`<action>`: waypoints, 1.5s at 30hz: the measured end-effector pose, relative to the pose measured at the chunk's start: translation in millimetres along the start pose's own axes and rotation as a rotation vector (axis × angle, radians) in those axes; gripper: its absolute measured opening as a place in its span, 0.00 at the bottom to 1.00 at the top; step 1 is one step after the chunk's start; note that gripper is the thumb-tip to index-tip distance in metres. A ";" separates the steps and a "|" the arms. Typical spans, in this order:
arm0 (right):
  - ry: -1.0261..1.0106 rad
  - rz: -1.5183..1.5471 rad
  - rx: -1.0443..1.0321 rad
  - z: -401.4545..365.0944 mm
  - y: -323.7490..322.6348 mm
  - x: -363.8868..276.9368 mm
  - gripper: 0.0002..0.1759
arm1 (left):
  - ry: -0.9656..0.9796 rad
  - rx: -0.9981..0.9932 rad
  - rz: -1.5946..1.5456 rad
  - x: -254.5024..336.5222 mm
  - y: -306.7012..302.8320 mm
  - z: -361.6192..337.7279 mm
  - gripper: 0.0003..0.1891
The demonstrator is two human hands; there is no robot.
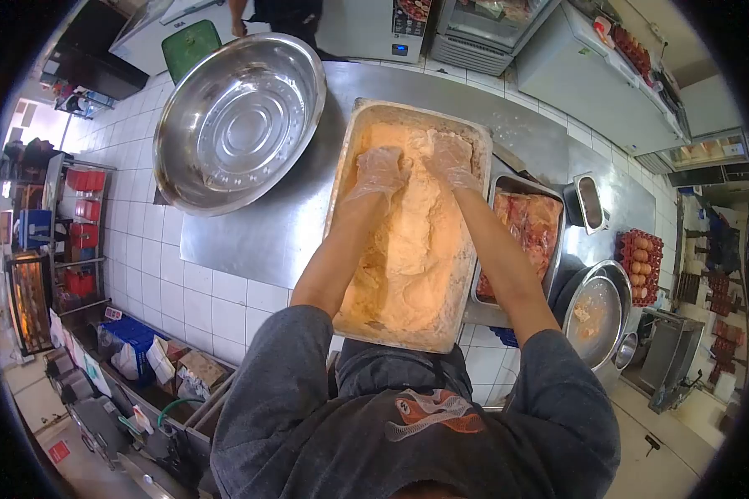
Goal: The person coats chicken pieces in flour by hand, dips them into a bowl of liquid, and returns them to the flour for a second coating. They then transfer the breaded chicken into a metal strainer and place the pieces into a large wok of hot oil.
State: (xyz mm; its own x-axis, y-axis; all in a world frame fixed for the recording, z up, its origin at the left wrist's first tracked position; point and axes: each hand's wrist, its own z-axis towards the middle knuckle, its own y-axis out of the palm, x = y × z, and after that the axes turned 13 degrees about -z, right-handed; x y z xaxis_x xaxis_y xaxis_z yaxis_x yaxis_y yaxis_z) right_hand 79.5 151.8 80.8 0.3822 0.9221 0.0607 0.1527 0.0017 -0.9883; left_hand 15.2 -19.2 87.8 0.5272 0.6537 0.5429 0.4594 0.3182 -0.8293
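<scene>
A long metal tray (468, 336) holds a deep bed of pale orange breading flour (408, 249), heaped in the middle and yellower at its lower left. Both hands wear clear plastic gloves dusted with flour. My left hand (380, 170) presses into the flour near the tray's far left side. My right hand (451, 158) is in it at the far right, a little apart from the left. Flour hides most of the fingers on both, so whether they grip anything does not show. Right of the tray, a steel pan (480, 293) contains raw meat (531, 224).
On the steel table (233, 249) stands a big metal bowl (258, 125), left. A knife (512, 160) lies behind the meat pan. Further right are a small steel container (589, 204), a floury round basin (612, 312) and eggs (641, 268). A person (287, 17) stands across the table.
</scene>
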 end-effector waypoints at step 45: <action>0.215 0.433 0.119 -164.0 36.3 -24.7 0.29 | 0.058 0.395 -0.477 12.7 -30.7 -114.9 0.17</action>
State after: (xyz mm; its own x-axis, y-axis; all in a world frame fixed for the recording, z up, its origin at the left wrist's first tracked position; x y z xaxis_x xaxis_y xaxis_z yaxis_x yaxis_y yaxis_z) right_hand 225.1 65.6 66.5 0.5688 0.7471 -0.3440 -0.1622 -0.3081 -0.9374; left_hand 89.9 -99.5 135.4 0.3723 0.3425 0.8626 0.3606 0.8030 -0.4745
